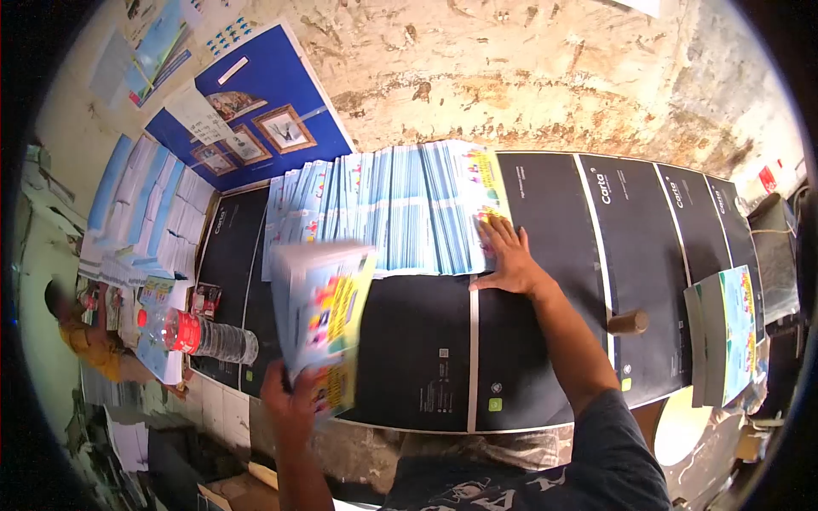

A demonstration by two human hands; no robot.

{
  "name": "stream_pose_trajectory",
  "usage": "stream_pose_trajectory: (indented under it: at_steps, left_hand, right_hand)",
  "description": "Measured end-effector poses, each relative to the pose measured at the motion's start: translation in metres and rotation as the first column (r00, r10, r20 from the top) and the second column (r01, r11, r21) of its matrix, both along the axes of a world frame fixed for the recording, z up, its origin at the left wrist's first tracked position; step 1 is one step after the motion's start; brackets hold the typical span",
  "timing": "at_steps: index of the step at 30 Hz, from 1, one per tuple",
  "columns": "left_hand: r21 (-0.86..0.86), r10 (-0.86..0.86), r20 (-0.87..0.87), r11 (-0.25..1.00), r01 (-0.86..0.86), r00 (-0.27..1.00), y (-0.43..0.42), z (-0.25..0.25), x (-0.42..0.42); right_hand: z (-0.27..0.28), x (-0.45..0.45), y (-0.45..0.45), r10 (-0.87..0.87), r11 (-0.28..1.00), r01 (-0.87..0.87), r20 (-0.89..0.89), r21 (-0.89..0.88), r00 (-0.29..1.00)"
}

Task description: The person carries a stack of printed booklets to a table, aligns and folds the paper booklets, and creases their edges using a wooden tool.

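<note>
Down at the near end of a bundle of booklets [336, 315], the left hand [290, 400] has its fingers clamped round the lower edge, and the bundle is up over the front of the black-topped table [554, 341], near the left part of the row. It's a bit blurred, so don't ask me exactly where each finger sits. The right hand [507, 255] isn't gripping anything, just spread flat against the end cover of the long row of booklets [413, 213].

Handling-wise, I'd guess that bundle is fairly heavy for its size, bendy, and kinda slippery if the covers are glossy. Not fragile as such, but corners could get dinged and the inner copies could slide out on a loose hold. I'd take it across the thickness, thumb on one outer cover and fingers on the other, squeezing the lot together.

Counts, going outward: 2 hands on the job, 1 bundle held, 1 long row (too many thin copies to count), 1 wooden cylinder [628, 322], 1 pile [737, 332] at the right end, 1 plastic bottle [226, 339] with a red label on the left. Past that there's 1 batch of stacked paper [158, 213] in several columns, can't tell exactly how many, 1 blue board [290, 77] against the wall, and 1 other person [98, 345] off left.
</note>
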State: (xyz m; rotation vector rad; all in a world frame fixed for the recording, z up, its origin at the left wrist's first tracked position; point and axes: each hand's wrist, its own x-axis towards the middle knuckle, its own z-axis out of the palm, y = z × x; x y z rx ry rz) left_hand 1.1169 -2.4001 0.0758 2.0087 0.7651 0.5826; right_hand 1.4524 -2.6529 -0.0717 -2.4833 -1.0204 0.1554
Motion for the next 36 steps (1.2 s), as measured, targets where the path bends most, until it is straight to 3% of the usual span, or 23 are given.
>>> stream_pose_trajectory:
  at_steps: [2,3,4,5,6,8,9,10,13,14,15,16,17,18,20,24,28,30,36]
  left_hand:
    - [0.008,-0.192,0.063,0.981,0.192,0.979,-0.003,0.000,0.045]
    - [-0.120,-0.246,0.199,0.954,0.273,0.948,-0.013,-0.002,0.079]
    - [-0.235,-0.275,0.332,0.902,0.362,0.902,-0.026,-0.003,0.113]
    - [-0.236,-0.339,0.294,0.880,0.411,0.894,-0.034,-0.002,0.143]
    - [-0.220,-0.394,0.305,0.857,0.466,0.867,-0.039,-0.016,0.178]
    - [-0.182,-0.422,0.432,0.825,0.535,0.797,-0.074,-0.022,0.245]
    - [-0.200,-0.438,0.363,0.826,0.528,0.823,-0.089,-0.021,0.270]
    - [-0.220,-0.454,0.289,0.825,0.520,0.843,-0.101,-0.021,0.290]
    - [-0.226,-0.493,0.221,0.814,0.536,0.842,-0.116,-0.036,0.333]
    - [-0.076,-0.430,0.128,0.894,0.441,0.894,-0.118,-0.050,0.342]
    - [0.090,-0.346,0.044,0.936,0.341,0.937,-0.115,-0.064,0.350]
    - [0.170,-0.365,-0.142,0.907,0.386,0.920,-0.104,-0.078,0.350]
    - [0.344,-0.342,-0.235,0.846,0.407,0.910,-0.093,-0.085,0.341]
    - [0.499,-0.301,-0.323,0.751,0.432,0.897,-0.081,-0.094,0.327]
    - [0.555,-0.237,-0.444,0.684,0.473,0.864,-0.038,-0.117,0.306]
    - [0.526,-0.174,-0.541,0.693,0.493,0.823,0.017,-0.147,0.281]
    - [0.527,-0.217,-0.491,0.697,0.486,0.844,0.032,-0.154,0.274]
    - [0.540,-0.203,-0.487,0.694,0.476,0.850,0.049,-0.152,0.268]
    - [0.534,-0.160,-0.515,0.708,0.461,0.842,0.094,-0.145,0.256]
  right_hand:
    - [0.009,0.005,-0.006,-0.049,0.990,0.049,-0.006,0.134,0.999]
    - [0.018,0.008,-0.011,-0.014,0.867,0.213,-0.406,0.451,0.914]
    - [0.025,0.012,-0.020,0.062,0.774,0.322,-0.572,0.544,0.818]
    - [0.033,0.015,-0.028,0.155,0.659,0.454,-0.699,0.600,0.698]
    - [0.050,0.011,-0.030,0.154,0.660,0.444,-0.689,0.605,0.708]
    - [0.085,-0.014,-0.036,0.600,0.343,0.558,-0.633,0.756,0.489]
    - [0.098,-0.018,-0.034,0.525,0.313,0.566,-0.636,0.763,0.566]
    - [0.120,-0.017,-0.026,0.234,0.418,0.535,-0.656,0.735,0.718]
    - [0.115,0.031,-0.025,0.327,0.333,0.629,-0.711,0.703,0.622]
    - [0.105,0.045,-0.022,0.329,0.336,0.625,-0.709,0.705,0.623]
    - [0.086,0.061,-0.017,0.087,0.617,0.476,-0.656,0.626,0.750]
    - [0.059,0.078,-0.012,-0.110,0.836,0.350,-0.496,0.423,0.861]
    - [0.007,0.092,-0.011,-0.252,0.911,0.239,-0.004,0.335,0.968]
    - [-0.009,0.093,-0.008,-0.215,0.932,0.215,-0.033,0.292,0.976]
    - [-0.023,0.083,0.006,-0.276,0.931,0.274,-0.029,0.241,0.961]
    - [-0.021,0.067,0.031,-0.356,0.910,0.358,-0.049,0.208,0.933]
    - [0.005,0.030,0.086,-0.370,0.838,0.490,-0.407,0.242,0.835]
    - [-0.022,0.027,0.111,-0.432,0.868,0.435,-0.067,0.239,0.899]
    - [-0.022,0.009,0.164,-0.439,0.879,0.446,-0.079,0.168,0.895]
